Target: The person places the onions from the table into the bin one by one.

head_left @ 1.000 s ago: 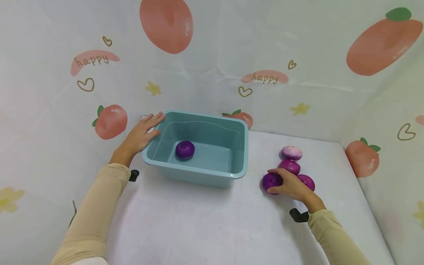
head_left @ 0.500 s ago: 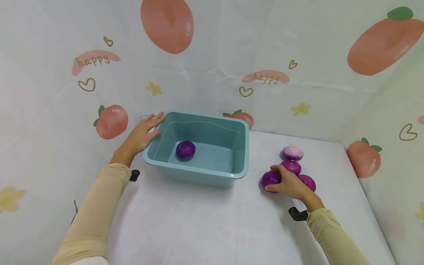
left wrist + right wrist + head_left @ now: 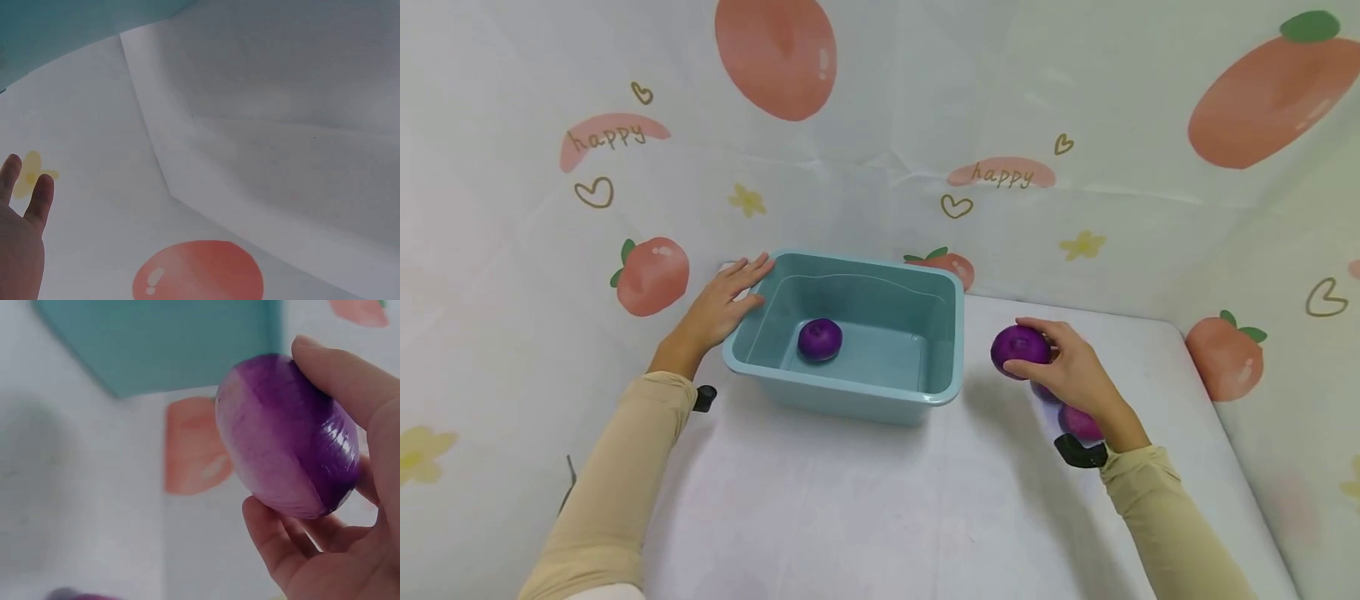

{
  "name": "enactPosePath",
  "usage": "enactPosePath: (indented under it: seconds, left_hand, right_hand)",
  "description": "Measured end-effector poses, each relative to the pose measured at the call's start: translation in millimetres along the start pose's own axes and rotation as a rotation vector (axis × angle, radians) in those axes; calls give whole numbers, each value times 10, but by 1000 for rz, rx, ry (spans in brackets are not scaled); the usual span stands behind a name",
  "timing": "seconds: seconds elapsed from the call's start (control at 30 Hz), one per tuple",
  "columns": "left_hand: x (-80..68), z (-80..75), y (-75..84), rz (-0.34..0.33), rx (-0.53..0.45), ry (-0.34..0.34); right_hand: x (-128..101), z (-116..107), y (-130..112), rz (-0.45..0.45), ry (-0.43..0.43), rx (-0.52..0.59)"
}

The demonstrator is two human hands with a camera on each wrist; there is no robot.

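Gripped in the right hand (image 3: pixel 1075 371): a purple onion (image 3: pixel 1019 350), fingers curled round it, held above the table (image 3: pixel 865 500) just right of the teal tub (image 3: pixel 850 392). Tub's left rim is touched by the left hand (image 3: pixel 718 304), fingers straight. A second onion (image 3: pixel 819 339) lies inside the tub; another onion (image 3: pixel 1078 422) is partly hidden under the right wrist.

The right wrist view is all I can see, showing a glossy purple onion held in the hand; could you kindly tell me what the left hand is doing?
Observer: The left hand rests flat against the teal plastic tub's rim.
Operator: Is anything inside that tub?
Observer: Yes, one purple onion in the tub lies on its floor.
Operator: Are more onions on the table?
Observer: At least one pink-purple onion shows beside the right hand, which grips the held purple onion.
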State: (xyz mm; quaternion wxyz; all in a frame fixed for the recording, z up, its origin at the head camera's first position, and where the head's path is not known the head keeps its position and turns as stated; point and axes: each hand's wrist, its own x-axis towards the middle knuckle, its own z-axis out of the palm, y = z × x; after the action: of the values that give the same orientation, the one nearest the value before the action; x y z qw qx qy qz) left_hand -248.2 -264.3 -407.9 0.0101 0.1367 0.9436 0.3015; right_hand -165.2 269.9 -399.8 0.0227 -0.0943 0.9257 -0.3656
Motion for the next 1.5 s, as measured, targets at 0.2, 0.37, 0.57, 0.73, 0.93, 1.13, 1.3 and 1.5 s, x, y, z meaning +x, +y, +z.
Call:
enactPosePath:
  seconds: [0.2, 0.37, 0.57, 0.73, 0.93, 1.13, 1.3, 1.5]
  left_hand:
    - [2, 10, 13, -10, -6, -4]
    - [28, -7, 14, -11, -11, 4]
    - [29, -42, 2, -11, -5, 1]
    - [8, -39, -16, -9, -6, 2]
    - [-5, -2, -35, -6, -15, 6]
    - [-18, -4, -39, -8, -18, 7]
    - [12, 3, -47, -6, -24, 6]
    - [34, 24, -50, -5, -35, 18]
  right_hand:
    - [68, -245, -323, 20, 7, 71]
    - [173, -355, -604, -35, 44, 76]
    - [385, -314, -937, -177, 41, 170]
    - [637, -165, -1145, -287, 34, 212]
    - [896, 42, -1358, -280, -54, 232]
    - [1119, 285, -1511, -310, -130, 246]
    - [1317, 542, -1595, -343, -176, 273]
    - [1529, 872, -1709, -390, -260, 218]
